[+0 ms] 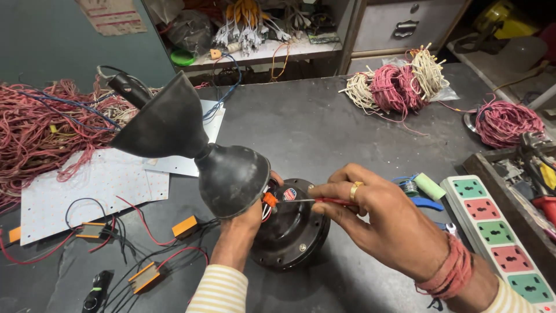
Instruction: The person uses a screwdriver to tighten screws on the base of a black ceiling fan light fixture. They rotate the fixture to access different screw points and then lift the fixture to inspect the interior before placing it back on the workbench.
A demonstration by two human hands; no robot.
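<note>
Centre of frame: left hand [246, 223] grips the round black motor [292, 235] from its left side, fingers curled over the rim; the hand is partly hidden behind a black double-cone shade [191, 148] that sits in front of it. The motor stands on the dark table [313, 127], just below centre. Right hand [376, 217] comes in from the lower right, fingers pinched shut on a thin red-handled screwdriver [327, 201]; its metal tip points left and meets an orange connector [270, 199] on top of the motor, beside a small round sticker. A ring shows on one right finger and red thread wraps the wrist.

Left of frame: a big tangle of red wires [40, 127] and white LED panels [87, 185] lie flat on the table. Small orange driver boxes [185, 226] with red and black leads sit lower left.

Right edge: a white power strip [501, 237] with green and red sockets runs to the lower right corner. A green cylinder [430, 186] and a blue tool lie just beside it, near the right hand.

Upper right: coils of pink and cream wire [397, 84] on the table, another pink coil [507, 123] further right. A shelf [260, 52] with connector bundles runs along the top centre.
</note>
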